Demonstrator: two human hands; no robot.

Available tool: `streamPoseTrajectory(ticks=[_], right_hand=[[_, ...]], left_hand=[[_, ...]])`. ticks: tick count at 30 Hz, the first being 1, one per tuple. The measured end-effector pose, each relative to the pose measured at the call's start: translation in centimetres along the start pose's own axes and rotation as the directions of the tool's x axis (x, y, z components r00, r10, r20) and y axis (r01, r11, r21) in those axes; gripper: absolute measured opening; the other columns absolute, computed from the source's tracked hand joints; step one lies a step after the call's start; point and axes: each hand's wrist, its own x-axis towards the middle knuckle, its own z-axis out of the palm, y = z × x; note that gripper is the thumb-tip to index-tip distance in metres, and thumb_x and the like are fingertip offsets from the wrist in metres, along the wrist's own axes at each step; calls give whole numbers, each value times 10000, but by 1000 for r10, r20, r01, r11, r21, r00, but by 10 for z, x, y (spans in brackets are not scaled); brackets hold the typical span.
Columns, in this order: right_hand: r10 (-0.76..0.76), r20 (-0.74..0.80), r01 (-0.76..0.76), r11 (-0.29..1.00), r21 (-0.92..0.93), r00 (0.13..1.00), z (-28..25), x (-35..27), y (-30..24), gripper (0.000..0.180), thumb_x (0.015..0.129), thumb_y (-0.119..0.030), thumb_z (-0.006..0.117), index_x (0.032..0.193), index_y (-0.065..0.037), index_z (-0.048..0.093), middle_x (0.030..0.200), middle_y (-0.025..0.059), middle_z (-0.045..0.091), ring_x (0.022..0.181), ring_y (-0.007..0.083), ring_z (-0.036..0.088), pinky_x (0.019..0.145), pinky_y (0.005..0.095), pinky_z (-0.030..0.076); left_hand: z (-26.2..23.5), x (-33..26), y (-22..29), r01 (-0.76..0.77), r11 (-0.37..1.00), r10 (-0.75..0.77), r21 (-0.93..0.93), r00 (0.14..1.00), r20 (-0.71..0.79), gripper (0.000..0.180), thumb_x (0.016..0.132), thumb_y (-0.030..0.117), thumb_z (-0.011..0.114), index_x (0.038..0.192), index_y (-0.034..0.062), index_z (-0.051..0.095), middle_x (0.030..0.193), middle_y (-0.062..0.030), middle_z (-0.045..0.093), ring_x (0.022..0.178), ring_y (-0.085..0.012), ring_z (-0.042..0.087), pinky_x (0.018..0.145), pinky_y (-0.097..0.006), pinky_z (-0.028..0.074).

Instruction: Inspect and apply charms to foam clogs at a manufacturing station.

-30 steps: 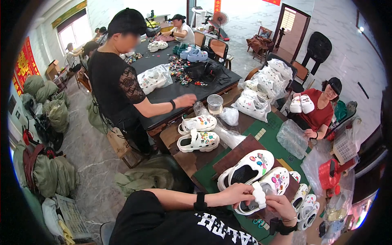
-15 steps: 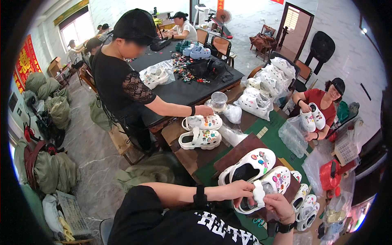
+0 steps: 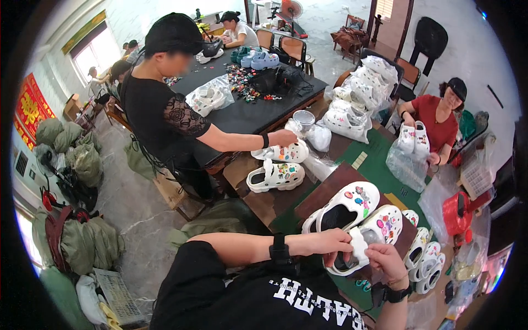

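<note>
- Your left hand and right hand each had a narrow grip on the heel strap of the white clog.
- The clog's toe lay over the brown board, beside another clog.
- It seemed light, rubbery and pliant; the strap's sides looked safer holds than the charms.

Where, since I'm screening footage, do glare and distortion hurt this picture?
Head view, upper left: the window is washed out; head view, edges: black corners, bent lines; head view, lower right: left hand and right hand look fairly clear.
</note>
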Motion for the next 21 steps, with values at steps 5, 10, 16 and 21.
streamPoseTrajectory(ticks=[5,10,16,21], right_hand=[[-138,-77,137,990,-18,987,8,-5,1,156,912,-145,656,964,1,681,670,-74,521,561,8,412,494,189,287],[-147,-102,143,988,-51,984,11,-7,0,151,905,-142,657,941,2,685,658,-77,518,558,8,404,492,189,285],[-108,-43,103,990,-99,993,14,-7,-9,186,907,-189,663,870,-8,688,650,-62,528,553,16,434,479,197,302],[-57,-14,54,983,-173,998,8,-4,-11,216,914,-212,657,853,-6,687,644,-55,532,550,19,441,474,205,317]], left_hand=[[1,2,-4,-34,997,33,73,999,12,253,930,219,609,987,-24,573,869,-84,623,486,-126,581,437,-248,443],[14,0,1,-68,978,95,196,987,-132,257,903,207,633,966,-37,585,741,-71,623,438,-119,546,392,-249,419],[17,-5,3,-19,976,57,216,984,-172,228,925,214,614,904,-12,603,684,-54,661,419,-95,528,376,-234,398],[15,-2,6,37,974,-6,225,991,-137,233,926,216,615,925,-16,632,669,-56,658,415,-94,528,387,-230,395]])
